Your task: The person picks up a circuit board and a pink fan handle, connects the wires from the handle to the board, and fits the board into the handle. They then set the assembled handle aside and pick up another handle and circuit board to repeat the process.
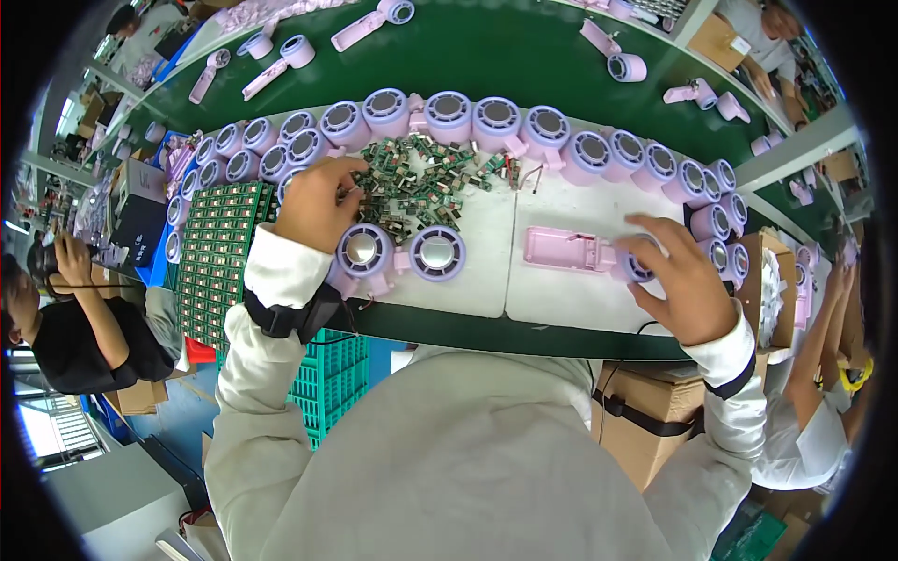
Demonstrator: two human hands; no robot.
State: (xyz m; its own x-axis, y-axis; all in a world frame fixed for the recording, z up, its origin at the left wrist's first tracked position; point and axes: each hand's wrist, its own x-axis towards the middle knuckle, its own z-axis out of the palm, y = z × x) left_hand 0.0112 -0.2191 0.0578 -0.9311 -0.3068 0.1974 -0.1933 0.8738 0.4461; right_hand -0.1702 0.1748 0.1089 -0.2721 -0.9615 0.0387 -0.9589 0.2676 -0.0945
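Note:
My left hand (pixel 321 204) is at the left edge of a heap of small green circuit boards (pixel 421 182). Its fingers are curled together, and whatever lies between the fingertips is too small to make out. Over on the right, my right hand (pixel 690 285) spreads its fingers and thumb around the round lilac head (pixel 639 266) of a handheld fan. That fan's open pink handle (pixel 566 250) lies flat, pointing left. Two more round fan heads with silver centres, one left (pixel 364 250) and one right (pixel 437 253), sit in front of the heap.
Lilac fan heads (pixel 496 122) stand in a curved row around the work surface (pixel 589 201). A panel of unseparated green circuit boards (pixel 224 257) lies at left. An open carton (pixel 772 290) stands at right. Loose fan parts (pixel 360 31) lie on the green belt (pixel 468 56). Other people work on both sides.

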